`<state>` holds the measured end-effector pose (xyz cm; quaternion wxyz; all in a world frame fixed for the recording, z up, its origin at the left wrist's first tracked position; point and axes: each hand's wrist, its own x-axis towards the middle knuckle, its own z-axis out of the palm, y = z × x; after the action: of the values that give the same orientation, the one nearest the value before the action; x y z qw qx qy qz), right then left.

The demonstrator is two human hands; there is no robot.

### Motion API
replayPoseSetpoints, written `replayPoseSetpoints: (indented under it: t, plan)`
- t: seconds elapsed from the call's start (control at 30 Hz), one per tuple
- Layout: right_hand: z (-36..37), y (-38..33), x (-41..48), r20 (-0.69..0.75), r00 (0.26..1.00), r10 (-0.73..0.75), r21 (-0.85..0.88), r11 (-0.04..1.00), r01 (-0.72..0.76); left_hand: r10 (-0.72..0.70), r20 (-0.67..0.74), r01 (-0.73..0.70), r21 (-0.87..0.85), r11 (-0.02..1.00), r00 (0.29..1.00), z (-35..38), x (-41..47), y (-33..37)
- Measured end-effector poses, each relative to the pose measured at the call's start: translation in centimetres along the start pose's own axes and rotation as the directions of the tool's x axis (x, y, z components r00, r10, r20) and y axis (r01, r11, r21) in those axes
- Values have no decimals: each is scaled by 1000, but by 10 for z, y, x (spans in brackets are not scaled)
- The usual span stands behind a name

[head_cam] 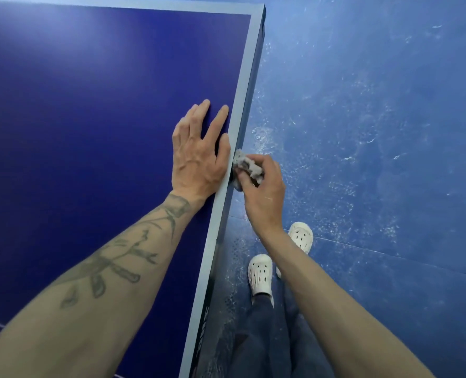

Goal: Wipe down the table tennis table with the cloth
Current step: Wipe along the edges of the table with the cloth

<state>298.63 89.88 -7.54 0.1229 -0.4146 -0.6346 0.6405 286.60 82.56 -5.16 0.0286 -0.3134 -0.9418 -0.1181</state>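
The dark blue table tennis table (90, 118) fills the left of the view, with a pale border line along its right edge. My left hand (197, 154) lies flat on the tabletop beside that edge, fingers straight and spread. My right hand (263, 186) is off the table's side and grips a crumpled grey-white cloth (246, 163). The cloth is pressed against the dark side face of the table, just below my left thumb.
The table's far right corner (260, 9) is at the top. To the right lies a scuffed blue floor (376, 132). My feet in white clogs (260, 274) stand close to the table's side, near the bottom.
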Motion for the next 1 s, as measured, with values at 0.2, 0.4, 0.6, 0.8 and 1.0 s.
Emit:
replayPoseSetpoints:
  t: [0.2, 0.4, 0.6, 0.8, 1.0]
  plan:
    - [-18, 13, -45, 177, 984, 6, -33, 999, 0, 9, -1, -9, -6, 1000, 1000, 7, 1, -7]
    - [-12, -16, 41, 127, 992, -24, -47, 998, 30, 22, -19, -22, -10, 1000, 1000, 11, 2, -9]
    - [-8, -33, 72, 73, 995, -64, -34, 997, 66, 16, 1, -16, -8, 1000, 1000, 11, 1, -9]
    - [-16, -14, 34, 178, 984, 8, -88, 996, 7, 3, 49, -3, 4, 1000, 999, 7, 0, -7]
    - [1, -62, 138, -22, 995, -96, -26, 995, 96, 37, 69, -35, -30, 999, 997, 7, 25, -3]
